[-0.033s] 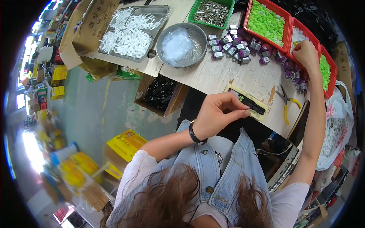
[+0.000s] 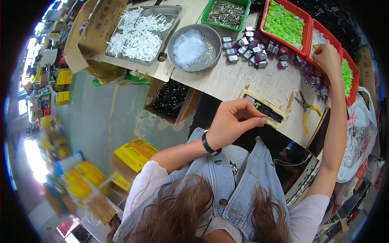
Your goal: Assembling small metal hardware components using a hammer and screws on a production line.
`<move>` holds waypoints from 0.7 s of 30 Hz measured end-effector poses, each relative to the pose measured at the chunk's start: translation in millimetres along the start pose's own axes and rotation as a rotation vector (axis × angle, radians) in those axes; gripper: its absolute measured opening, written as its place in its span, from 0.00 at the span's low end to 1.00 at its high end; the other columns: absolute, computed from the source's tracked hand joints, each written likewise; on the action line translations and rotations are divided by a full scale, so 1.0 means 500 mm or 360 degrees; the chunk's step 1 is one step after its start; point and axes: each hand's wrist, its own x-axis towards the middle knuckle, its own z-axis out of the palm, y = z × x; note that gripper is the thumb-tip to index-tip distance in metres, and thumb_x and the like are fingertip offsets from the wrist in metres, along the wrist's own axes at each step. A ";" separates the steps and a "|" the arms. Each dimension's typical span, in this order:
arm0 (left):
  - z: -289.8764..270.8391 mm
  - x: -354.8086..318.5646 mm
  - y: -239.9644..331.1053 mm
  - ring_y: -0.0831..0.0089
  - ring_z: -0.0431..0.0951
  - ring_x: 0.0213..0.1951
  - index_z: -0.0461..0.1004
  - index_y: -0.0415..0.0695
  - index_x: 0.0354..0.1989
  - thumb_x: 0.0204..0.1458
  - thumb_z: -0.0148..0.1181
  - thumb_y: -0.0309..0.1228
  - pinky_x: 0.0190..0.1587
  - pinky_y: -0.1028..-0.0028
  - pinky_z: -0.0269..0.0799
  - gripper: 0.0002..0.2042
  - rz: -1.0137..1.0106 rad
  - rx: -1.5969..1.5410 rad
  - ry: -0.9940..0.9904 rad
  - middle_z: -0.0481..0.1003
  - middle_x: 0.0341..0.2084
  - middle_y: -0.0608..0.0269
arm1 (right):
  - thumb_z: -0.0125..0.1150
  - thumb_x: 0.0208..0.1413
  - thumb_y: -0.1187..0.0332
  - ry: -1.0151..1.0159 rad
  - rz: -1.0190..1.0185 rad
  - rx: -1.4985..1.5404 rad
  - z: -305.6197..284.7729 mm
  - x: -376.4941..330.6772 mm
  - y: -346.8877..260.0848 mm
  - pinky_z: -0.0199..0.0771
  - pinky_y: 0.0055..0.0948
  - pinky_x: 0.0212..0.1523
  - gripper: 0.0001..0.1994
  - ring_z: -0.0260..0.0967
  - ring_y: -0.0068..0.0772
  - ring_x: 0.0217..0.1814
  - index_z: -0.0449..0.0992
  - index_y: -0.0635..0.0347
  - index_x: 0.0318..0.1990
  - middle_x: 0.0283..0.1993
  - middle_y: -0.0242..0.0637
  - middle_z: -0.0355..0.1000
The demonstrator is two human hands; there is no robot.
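Left hand (image 2: 231, 121) positioned just above the near edge of the tabletop (image 2: 247, 81), fingers curled and pinched shut on a small thin part, too small to identify, held at the black fixture (image 2: 269, 111). Fixture seated on a pale yellow pad (image 2: 248, 94), near the tabletop edge and directly in front of the torso. Right hand (image 2: 327, 56) extended far forward over the red trays, fingers bent down into the middle red tray (image 2: 324, 34); grasp hidden by the back of the hand, so contents held, if any, could not be told. Middle tray loaded with pale parts; outer red tray (image 2: 285, 20) and a further one at the right filled with bright green parts (image 2: 283, 24). Cluster of small purple-and-silver components (image 2: 251, 50) laid out between the trays and the fixture, many in number, judged to be pieces in process; whether finished or awaiting work could not be told. Yellow-handled pliers (image 2: 304, 108) lying unused just right of the fixture. Round metal bowl (image 2: 194, 47), metal tray of white plastic parts (image 2: 139, 34) and green bin of metal pins (image 2: 226, 12) set further left along the tabletop, all well stocked. Judged from the full containers: work well under way at the fixture, with a large supply left.
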 end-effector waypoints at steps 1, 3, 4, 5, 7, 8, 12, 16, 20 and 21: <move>0.003 0.001 0.002 0.75 0.79 0.36 0.73 0.35 0.34 0.51 0.63 0.20 0.42 0.77 0.76 0.05 -0.0054 -0.0066 -0.0026 0.79 0.31 0.57 | 0.62 0.44 0.66 0.0107 0.0030 0.0058 -0.002 -0.009 0.013 0.75 0.41 0.41 0.10 0.76 0.50 0.37 0.82 0.59 0.33 0.32 0.51 0.77; 0.005 0.003 -0.004 0.74 0.80 0.35 0.73 0.35 0.35 0.52 0.62 0.20 0.43 0.76 0.76 0.05 -0.0140 -0.0236 0.0000 0.78 0.32 0.58 | 0.61 0.49 0.68 0.0372 0.0093 0.0337 -0.033 -0.058 -0.021 0.76 0.33 0.37 0.09 0.78 0.40 0.33 0.81 0.62 0.34 0.32 0.47 0.78; 0.009 0.010 -0.007 0.74 0.80 0.35 0.73 0.35 0.36 0.52 0.62 0.20 0.43 0.76 0.76 0.06 -0.0186 -0.0327 -0.0009 0.78 0.32 0.58 | 0.60 0.51 0.70 0.0353 0.0174 0.0875 -0.052 -0.108 -0.055 0.74 0.28 0.36 0.08 0.76 0.32 0.32 0.81 0.64 0.34 0.31 0.41 0.78; 0.007 0.000 -0.013 0.73 0.80 0.35 0.72 0.35 0.36 0.53 0.62 0.21 0.43 0.75 0.77 0.06 -0.0160 -0.0334 0.0064 0.78 0.32 0.58 | 0.59 0.53 0.73 0.0280 0.0194 0.1459 -0.045 -0.152 -0.109 0.73 0.23 0.35 0.06 0.75 0.25 0.30 0.80 0.66 0.34 0.30 0.36 0.78; 0.008 -0.001 -0.018 0.72 0.80 0.35 0.72 0.35 0.37 0.53 0.61 0.21 0.43 0.75 0.77 0.06 -0.0142 -0.0357 0.0075 0.78 0.32 0.58 | 0.59 0.53 0.78 -0.0028 0.0148 0.2177 -0.034 -0.284 -0.202 0.72 0.19 0.33 0.04 0.72 0.19 0.30 0.79 0.66 0.33 0.30 0.33 0.77; 0.011 0.002 -0.018 0.72 0.80 0.36 0.72 0.34 0.37 0.53 0.61 0.21 0.43 0.75 0.77 0.06 -0.0122 -0.0375 0.0064 0.78 0.32 0.58 | 0.61 0.52 0.79 -0.0121 0.0300 0.2239 -0.041 -0.345 -0.244 0.72 0.18 0.32 0.03 0.72 0.19 0.29 0.79 0.66 0.34 0.30 0.33 0.77; 0.014 0.003 -0.021 0.72 0.80 0.36 0.72 0.33 0.37 0.53 0.61 0.20 0.43 0.76 0.77 0.06 -0.0116 -0.0387 0.0053 0.78 0.33 0.56 | 0.60 0.52 0.83 0.0097 0.0521 0.2550 -0.029 -0.427 -0.318 0.75 0.18 0.39 0.06 0.76 0.22 0.36 0.77 0.72 0.38 0.36 0.39 0.78; 0.002 -0.002 -0.024 0.74 0.80 0.36 0.73 0.33 0.37 0.52 0.62 0.20 0.42 0.76 0.77 0.06 -0.0068 -0.0273 0.0062 0.78 0.33 0.57 | 0.59 0.52 0.84 0.0136 0.0586 0.2545 -0.028 -0.433 -0.343 0.75 0.18 0.41 0.07 0.76 0.22 0.37 0.77 0.72 0.39 0.37 0.40 0.78; -0.010 -0.013 -0.023 0.75 0.79 0.36 0.73 0.32 0.37 0.52 0.62 0.20 0.43 0.77 0.77 0.07 0.0016 -0.0192 0.0053 0.78 0.33 0.57 | 0.60 0.52 0.84 0.0105 0.0626 0.2498 -0.028 -0.439 -0.358 0.76 0.19 0.42 0.07 0.76 0.23 0.37 0.77 0.72 0.39 0.37 0.40 0.78; -0.014 -0.016 -0.022 0.75 0.79 0.36 0.73 0.32 0.37 0.52 0.62 0.20 0.43 0.77 0.77 0.07 -0.0009 -0.0199 0.0052 0.78 0.33 0.57 | 0.60 0.52 0.84 0.0094 0.0629 0.2490 -0.027 -0.441 -0.360 0.76 0.19 0.42 0.07 0.76 0.23 0.37 0.77 0.72 0.39 0.37 0.40 0.78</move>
